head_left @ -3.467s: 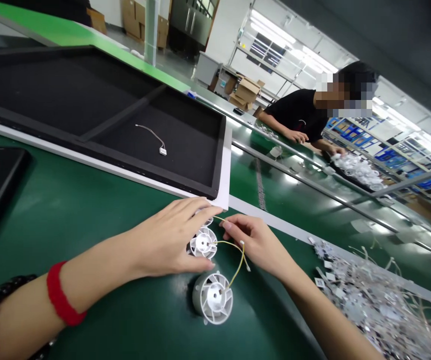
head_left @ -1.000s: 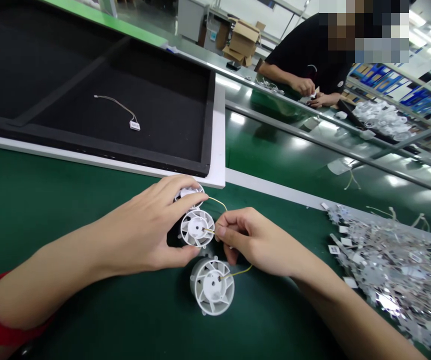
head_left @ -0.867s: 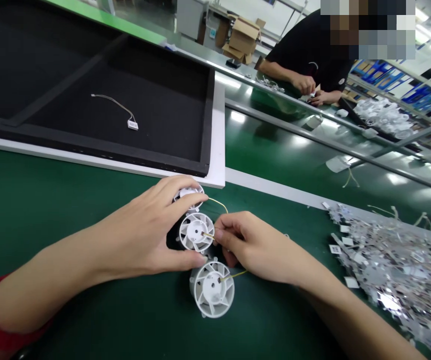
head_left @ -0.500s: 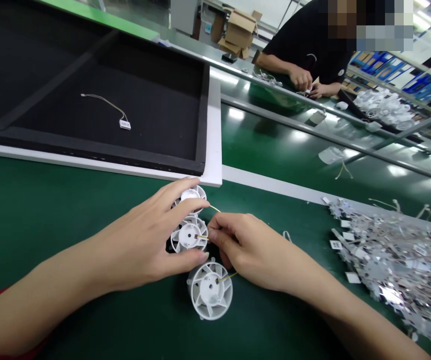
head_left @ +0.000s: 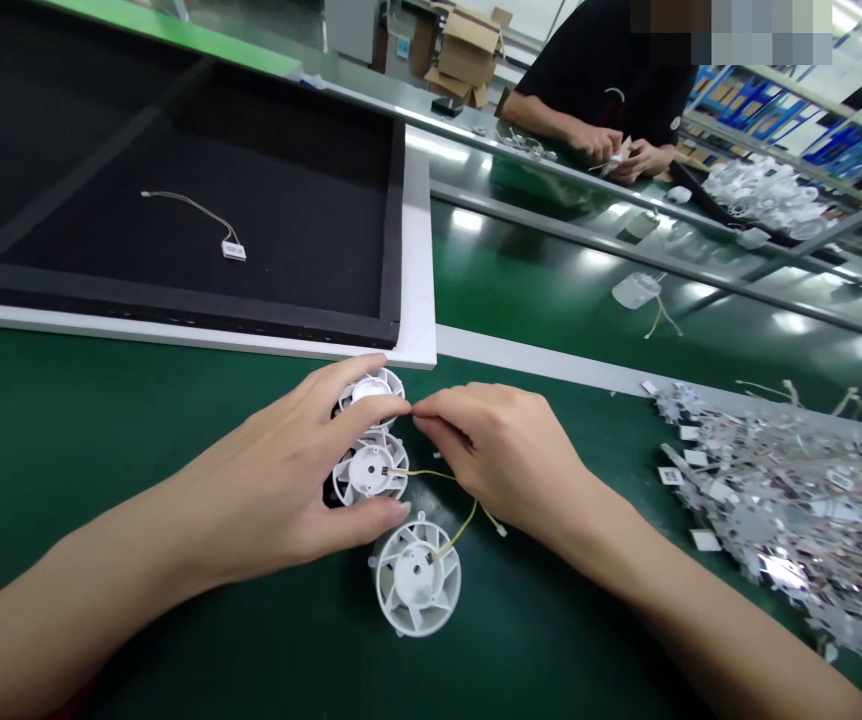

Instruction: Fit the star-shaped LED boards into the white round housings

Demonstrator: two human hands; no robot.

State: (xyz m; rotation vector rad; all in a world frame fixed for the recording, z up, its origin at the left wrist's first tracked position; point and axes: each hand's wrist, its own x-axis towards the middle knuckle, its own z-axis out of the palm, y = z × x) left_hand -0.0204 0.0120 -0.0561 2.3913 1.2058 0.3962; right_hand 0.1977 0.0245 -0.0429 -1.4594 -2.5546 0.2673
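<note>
From the head view I read no writing; the labels in the pile [head_left: 783, 490] at right are too small. My left hand [head_left: 288, 490] curls over the middle fan [head_left: 369, 470], thumb and forefinger clamping its rim, with the far fan [head_left: 371, 388] under the fingertips. My right hand [head_left: 506, 455] pinches narrow at a thin yellow wire [head_left: 431, 473] beside that far fan. The near fan [head_left: 417, 577] lies free on the green table [head_left: 63, 420], below the black tray [head_left: 393, 240].
</note>
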